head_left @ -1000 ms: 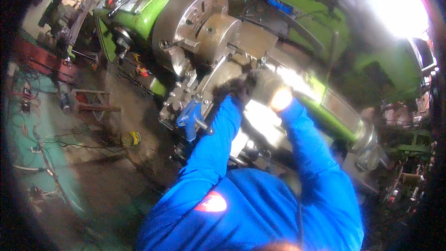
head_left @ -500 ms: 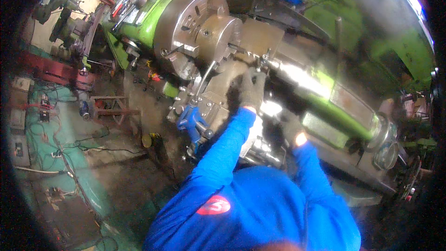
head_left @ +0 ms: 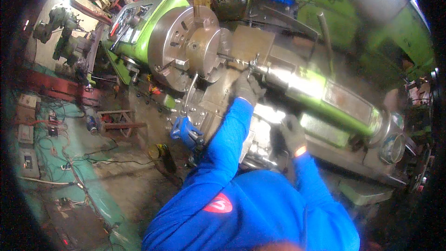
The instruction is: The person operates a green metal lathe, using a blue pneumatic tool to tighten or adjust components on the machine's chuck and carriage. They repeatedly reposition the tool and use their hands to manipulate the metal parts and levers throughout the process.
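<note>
Up top, left hand [head_left: 247, 88] grips tool post [head_left: 251, 62].

We see the big round chuck [head_left: 186, 46] in the upper centre as bare grey metal, dull and a little scratched. The lathe body [head_left: 320, 86] has glossy green paint. Both hands wear dark knitted cloth gloves, left hand [head_left: 247, 88] and right hand [head_left: 292, 134]. The sleeves [head_left: 227, 135] are matt blue cloth.

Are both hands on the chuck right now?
No: the left hand is at the tool post beside the chuck, and the right hand is lower on the carriage, away from it.
</note>
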`<state>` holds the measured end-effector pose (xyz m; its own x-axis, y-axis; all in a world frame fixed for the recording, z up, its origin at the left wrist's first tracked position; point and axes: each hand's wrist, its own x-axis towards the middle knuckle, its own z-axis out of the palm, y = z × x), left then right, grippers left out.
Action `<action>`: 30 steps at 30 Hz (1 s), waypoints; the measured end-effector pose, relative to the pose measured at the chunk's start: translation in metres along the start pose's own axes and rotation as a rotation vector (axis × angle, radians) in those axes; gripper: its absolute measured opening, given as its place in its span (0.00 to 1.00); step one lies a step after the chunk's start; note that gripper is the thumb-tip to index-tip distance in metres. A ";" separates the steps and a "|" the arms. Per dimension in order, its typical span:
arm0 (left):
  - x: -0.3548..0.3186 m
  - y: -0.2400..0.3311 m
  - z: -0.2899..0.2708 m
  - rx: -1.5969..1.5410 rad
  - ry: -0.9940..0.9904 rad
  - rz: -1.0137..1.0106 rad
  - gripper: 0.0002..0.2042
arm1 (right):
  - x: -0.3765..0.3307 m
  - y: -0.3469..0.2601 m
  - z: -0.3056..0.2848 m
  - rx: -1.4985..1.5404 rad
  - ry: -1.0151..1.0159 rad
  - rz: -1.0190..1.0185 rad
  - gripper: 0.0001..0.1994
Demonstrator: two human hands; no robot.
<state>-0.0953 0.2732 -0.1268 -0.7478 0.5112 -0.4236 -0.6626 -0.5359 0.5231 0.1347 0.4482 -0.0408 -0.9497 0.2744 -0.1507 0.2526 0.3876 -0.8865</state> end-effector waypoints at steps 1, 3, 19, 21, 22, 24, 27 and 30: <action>-0.003 0.005 0.001 -0.315 -0.070 -0.191 0.14 | 0.001 0.001 0.000 0.004 -0.012 0.002 0.14; -0.013 0.010 0.005 -0.300 -0.027 -0.222 0.15 | 0.006 -0.005 0.003 0.084 -0.060 -0.104 0.16; -0.022 0.009 0.057 -0.211 0.233 -0.070 0.20 | 0.054 0.000 0.046 0.811 -0.159 0.357 0.07; -0.022 0.007 0.068 0.047 0.398 0.052 0.21 | 0.066 0.023 0.061 0.983 -0.216 0.377 0.08; -0.015 0.001 0.059 0.214 0.446 0.152 0.21 | 0.071 0.033 0.068 1.067 -0.245 0.392 0.08; 0.000 -0.006 0.037 0.316 0.443 0.163 0.21 | 0.082 0.042 0.079 1.117 -0.252 0.386 0.08; -0.006 0.012 0.011 -0.168 0.033 -0.117 0.17 | 0.091 0.047 0.088 1.184 -0.274 0.379 0.09; -0.006 0.001 -0.001 -0.087 0.100 -0.059 0.11 | 0.099 0.047 0.086 1.287 -0.224 0.404 0.09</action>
<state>-0.0912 0.2688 -0.1249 -0.7046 0.4763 -0.5260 -0.7036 -0.5649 0.4310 0.0365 0.4185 -0.1353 -0.8920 -0.0228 -0.4514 0.2848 -0.8040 -0.5220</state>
